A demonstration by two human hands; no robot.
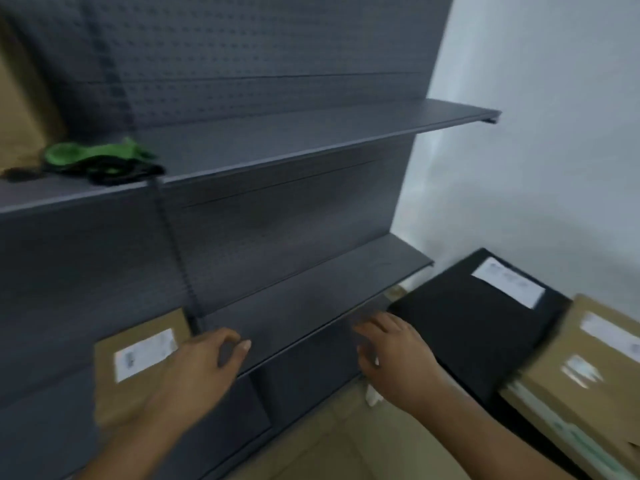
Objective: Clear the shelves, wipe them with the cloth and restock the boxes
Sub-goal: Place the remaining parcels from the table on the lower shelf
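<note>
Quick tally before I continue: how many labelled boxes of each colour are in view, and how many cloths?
Brown boxes: 2
Black box: 1
Green-and-black cloth: 1
Total: 4
The brown shape at top left is too blurred to count.

The print on the white label (508,282) of the black box (467,327) is too blurred to read. The brown box at the right (568,382) is smeared and cut by the edge. The left hand (199,370) hides a corner of the low brown box (138,386). The green and black bundle (100,161) is too soft to identify.
</note>
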